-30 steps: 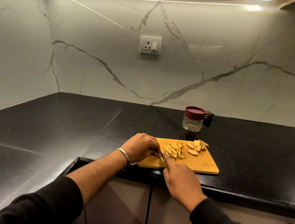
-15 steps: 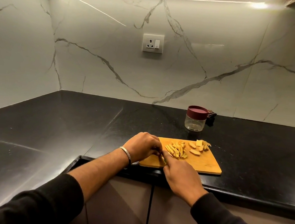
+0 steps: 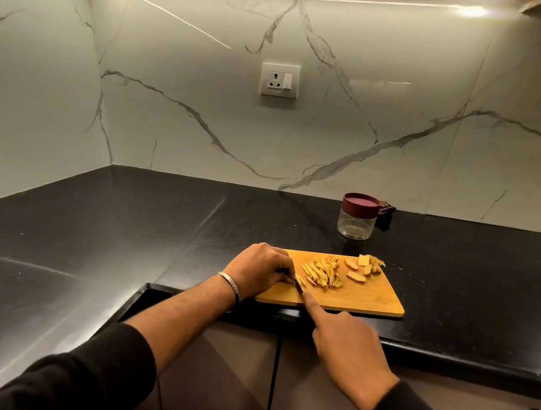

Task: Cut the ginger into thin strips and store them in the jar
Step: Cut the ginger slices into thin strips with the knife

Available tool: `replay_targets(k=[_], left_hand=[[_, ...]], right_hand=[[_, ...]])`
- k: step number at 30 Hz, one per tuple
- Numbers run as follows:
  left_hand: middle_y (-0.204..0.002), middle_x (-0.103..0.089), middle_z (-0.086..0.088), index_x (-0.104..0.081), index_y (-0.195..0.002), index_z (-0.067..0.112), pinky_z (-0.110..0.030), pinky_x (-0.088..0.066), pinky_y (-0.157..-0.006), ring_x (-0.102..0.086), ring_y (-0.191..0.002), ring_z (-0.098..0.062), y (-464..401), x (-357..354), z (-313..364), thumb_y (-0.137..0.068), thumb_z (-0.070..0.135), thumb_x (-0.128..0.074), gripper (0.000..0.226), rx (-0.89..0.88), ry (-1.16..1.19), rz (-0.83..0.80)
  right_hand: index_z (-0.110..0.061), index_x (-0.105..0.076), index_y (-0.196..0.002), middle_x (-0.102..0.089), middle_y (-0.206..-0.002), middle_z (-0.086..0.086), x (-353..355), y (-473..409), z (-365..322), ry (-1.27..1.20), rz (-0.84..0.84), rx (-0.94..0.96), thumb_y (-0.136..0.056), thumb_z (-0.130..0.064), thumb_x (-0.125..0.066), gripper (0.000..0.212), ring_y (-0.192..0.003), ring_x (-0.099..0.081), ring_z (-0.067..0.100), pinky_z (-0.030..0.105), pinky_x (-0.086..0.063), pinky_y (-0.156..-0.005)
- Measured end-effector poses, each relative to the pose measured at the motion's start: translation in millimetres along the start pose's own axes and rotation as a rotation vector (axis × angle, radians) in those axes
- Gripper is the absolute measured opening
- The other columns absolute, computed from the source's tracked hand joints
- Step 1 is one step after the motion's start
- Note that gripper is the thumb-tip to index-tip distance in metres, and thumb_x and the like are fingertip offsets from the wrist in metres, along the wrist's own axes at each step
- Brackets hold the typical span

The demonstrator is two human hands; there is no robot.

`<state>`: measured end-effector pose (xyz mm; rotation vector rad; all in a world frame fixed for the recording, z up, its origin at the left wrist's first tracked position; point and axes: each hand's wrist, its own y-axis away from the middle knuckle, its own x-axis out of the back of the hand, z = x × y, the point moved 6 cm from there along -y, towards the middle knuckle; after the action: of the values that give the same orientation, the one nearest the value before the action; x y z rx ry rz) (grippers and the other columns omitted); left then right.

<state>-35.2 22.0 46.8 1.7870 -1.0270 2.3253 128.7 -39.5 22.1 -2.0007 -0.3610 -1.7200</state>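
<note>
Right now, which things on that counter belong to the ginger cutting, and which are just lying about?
Part of the job:
- cutting board
- ginger strips
- uncut ginger slices
- knife, mostly hidden, in the right hand
- lidded jar
- left hand steadying the ginger

Just lying about:
- dark object behind the jar
- wall socket

The surface (image 3: 88, 233) looks like polished black stone, glossy, throwing back the light. The wall (image 3: 413, 86) is smooth, shiny white marble with grey veins. The board (image 3: 363, 298) is matt, pale wood. At its 12 o'clock the jar (image 3: 356, 225) is clear glass or plastic, its lid (image 3: 360, 205) smooth maroon plastic. A bright metal bangle (image 3: 230, 283) rings the left wrist; the sleeves (image 3: 98, 374) are matt black cloth.
</note>
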Motion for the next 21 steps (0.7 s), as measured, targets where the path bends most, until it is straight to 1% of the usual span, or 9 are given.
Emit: replay_targets(k=[2,5,7,10,12,14,17,21], left_hand=[[-0.097,-0.073,0.003,-0.078,-0.095,0.019,-0.028,-0.058,-0.081,-0.069,-0.084,-0.011,1.1,0.1,-0.2,-0.089,0.021,-0.072,0.009,-0.004,0.003,0.019],[-0.097,-0.073,0.005,-0.077,-0.094,0.020,-0.026,-0.058,-0.080,-0.068,-0.083,-0.008,3.1,-1.3,-1.2,-0.089,0.021,-0.072,0.008,-0.009,0.009,0.034],[-0.098,-0.073,0.005,-0.077,-0.095,0.020,-0.025,-0.057,-0.080,-0.068,-0.084,-0.008,4.6,-2.5,-1.1,-0.089,0.021,-0.071,0.008,-0.009,0.015,0.045],[-0.097,-0.073,0.005,-0.077,-0.094,0.020,-0.027,-0.058,-0.078,-0.068,-0.084,-0.009,6.0,-3.7,-1.2,-0.089,0.020,-0.072,0.008,-0.007,0.017,0.064],[-0.098,-0.073,0.004,-0.077,-0.095,0.020,-0.029,-0.058,-0.078,-0.069,-0.084,-0.010,5.8,-4.2,-2.6,-0.089,0.020,-0.071,0.009,-0.004,0.013,0.067],[-0.098,-0.074,0.004,-0.077,-0.096,0.020,-0.030,-0.059,-0.078,-0.069,-0.084,-0.011,5.7,-4.4,-3.2,-0.089,0.021,-0.071,0.009,-0.004,0.006,0.066],[-0.098,-0.074,0.004,-0.077,-0.097,0.020,-0.032,-0.059,-0.078,-0.070,-0.085,-0.012,5.3,-5.0,-2.9,-0.090,0.020,-0.071,0.010,-0.010,0.003,0.062],[-0.099,-0.073,0.004,-0.077,-0.097,0.020,-0.032,-0.059,-0.079,-0.070,-0.085,-0.012,5.2,-5.9,-4.4,-0.090,0.020,-0.070,0.010,-0.011,-0.004,0.055]], right_hand=[[-0.035,0.003,-0.160,-0.048,-0.086,-0.003,-1.1,3.9,2.2,0.075,0.025,0.000,-0.109,-0.026,-0.034,0.064,-0.075,-0.047,0.014,0.030,-0.038,-0.067],[-0.034,0.005,-0.160,-0.048,-0.086,-0.003,-2.0,4.7,5.9,0.108,0.040,-0.009,-0.109,-0.025,-0.035,0.065,-0.076,-0.049,0.013,0.030,-0.040,-0.067],[-0.035,0.004,-0.160,-0.047,-0.082,-0.005,-1.6,2.9,7.0,0.060,0.046,-0.022,-0.109,-0.029,-0.033,0.063,-0.072,-0.047,0.011,0.028,-0.040,-0.066],[-0.036,-0.002,-0.160,-0.044,-0.075,-0.009,-0.7,-1.7,3.4,-0.059,0.062,-0.032,-0.109,-0.035,-0.030,0.059,-0.064,-0.042,0.007,0.024,-0.033,-0.059],[-0.035,-0.005,-0.160,-0.046,-0.075,-0.008,-2.5,-6.5,-1.7,-0.122,0.056,-0.021,-0.108,-0.036,-0.030,0.058,-0.064,-0.043,0.007,0.023,-0.030,-0.057],[-0.034,-0.008,-0.160,-0.046,-0.075,-0.008,-4.4,-11.2,-5.3,-0.164,0.053,-0.016,-0.108,-0.037,-0.030,0.057,-0.065,-0.044,0.008,0.022,-0.031,-0.057],[-0.033,-0.012,-0.160,-0.049,-0.075,-0.008,-6.3,-18.1,-5.3,-0.192,0.050,-0.023,-0.107,-0.037,-0.032,0.056,-0.067,-0.046,0.008,0.023,-0.036,-0.061],[-0.034,-0.014,-0.160,-0.052,-0.076,-0.008,-6.4,-21.0,-4.9,-0.215,0.063,-0.028,-0.107,-0.035,-0.034,0.056,-0.067,-0.049,0.007,0.023,-0.040,-0.060]])
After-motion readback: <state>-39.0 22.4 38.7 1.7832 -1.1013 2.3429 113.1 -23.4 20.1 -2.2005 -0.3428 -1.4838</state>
